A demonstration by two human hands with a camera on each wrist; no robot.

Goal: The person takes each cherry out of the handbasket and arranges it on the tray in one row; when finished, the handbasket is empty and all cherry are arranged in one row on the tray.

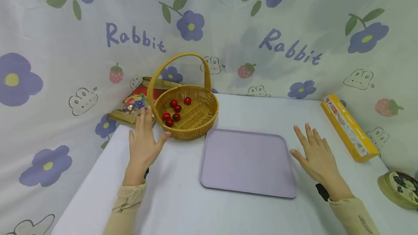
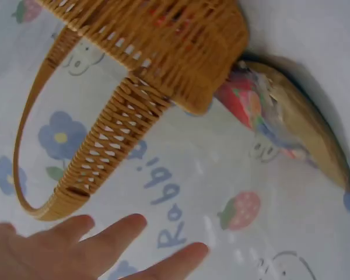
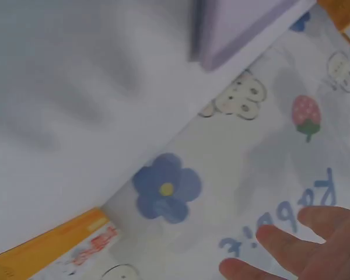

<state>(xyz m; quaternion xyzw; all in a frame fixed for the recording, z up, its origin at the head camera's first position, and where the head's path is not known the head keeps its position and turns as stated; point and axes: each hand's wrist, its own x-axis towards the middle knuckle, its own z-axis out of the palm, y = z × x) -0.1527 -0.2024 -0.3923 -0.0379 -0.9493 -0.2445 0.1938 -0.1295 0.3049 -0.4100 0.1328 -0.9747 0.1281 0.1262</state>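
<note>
My left hand (image 1: pixel 143 142) is held up with straight fingers in front of a yellow woven basket (image 1: pixel 196 133) with a tall arched handle. Several dark red cherries (image 1: pixel 176 116) lie in the basket, mostly on its left side. In the left wrist view the fingers (image 2: pixel 116 233) are spread apart from the basket handle (image 2: pixel 105 143). To the right, my right hand (image 1: pixel 316 155) hovers with fingers extended, beside a pale purple tray (image 1: pixel 246 162) that lies flat on the table. Neither hand holds anything.
A fruit-printed bag (image 1: pixel 130 106) lies behind the basket at the left. On the right are a long yellow box (image 1: pixel 349 128) and a round container (image 1: pixel 400 189) near the white table's (image 1: pixel 176 198) edge. A flower-patterned curtain (image 1: pixel 228 39) hangs around the back and sides.
</note>
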